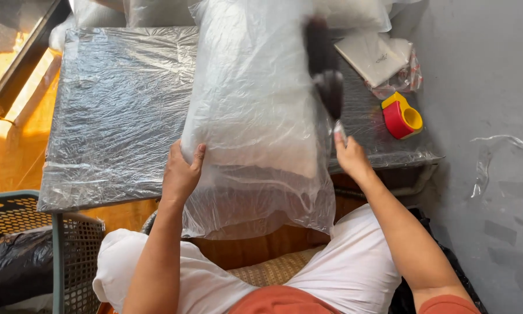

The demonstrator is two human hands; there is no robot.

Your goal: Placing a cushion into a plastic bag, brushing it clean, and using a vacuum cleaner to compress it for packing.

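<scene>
The left hand (180, 174) grips the left edge of a large clear plastic bag (255, 116) holding a white pillow, its fingers clenched on the film; the right hand (350, 156) pinches the bag's right edge, fingers closed on it; the bag stands over the near edge of the plastic-wrapped counter (116, 116); at 2 o'clock from the bag lies a red and yellow tape dispenser (401, 116), apart from both hands.

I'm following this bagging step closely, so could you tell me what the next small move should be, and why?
Probably lay the clear plastic bag flat on the wrapped table: the left hand grips its lower left side and the right hand pinches its right edge, while its open bottom hangs past the table's edge.
</scene>
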